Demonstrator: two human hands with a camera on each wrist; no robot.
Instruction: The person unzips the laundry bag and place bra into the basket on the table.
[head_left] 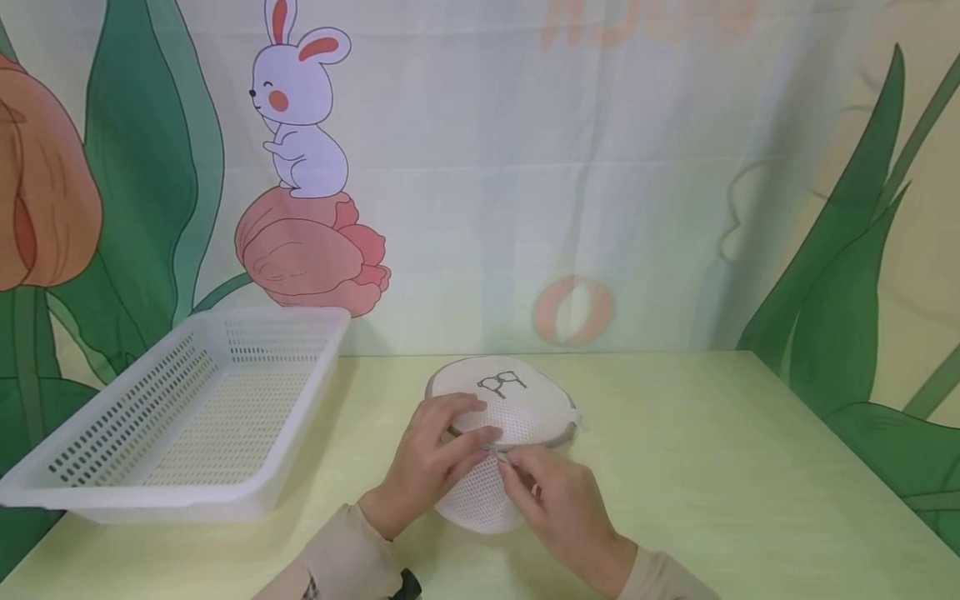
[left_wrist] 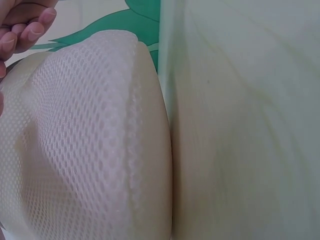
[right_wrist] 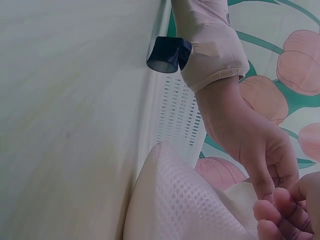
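A white mesh laundry bag (head_left: 536,421) with grey trim and a small dark outline on its top panel sits on the table in the head view. My left hand (head_left: 431,458) grips the bag's near edge, its fingers lying over the mesh. Close beside it, my right hand (head_left: 566,504) pinches the trim at the seam with thumb and fingertips; what lies between those fingertips is hidden. Below the hands the mesh side bulges toward me. The bag (left_wrist: 90,125) fills much of the left wrist view, and in the right wrist view both hands meet above the mesh (right_wrist: 185,200).
To the left stands a white plastic basket (head_left: 262,492) with slotted sides. The pale green table (head_left: 712,483) reaches back to a printed cloth backdrop (head_left: 465,208) with a rabbit and tulips. A black band (right_wrist: 167,54) is on the left sleeve.
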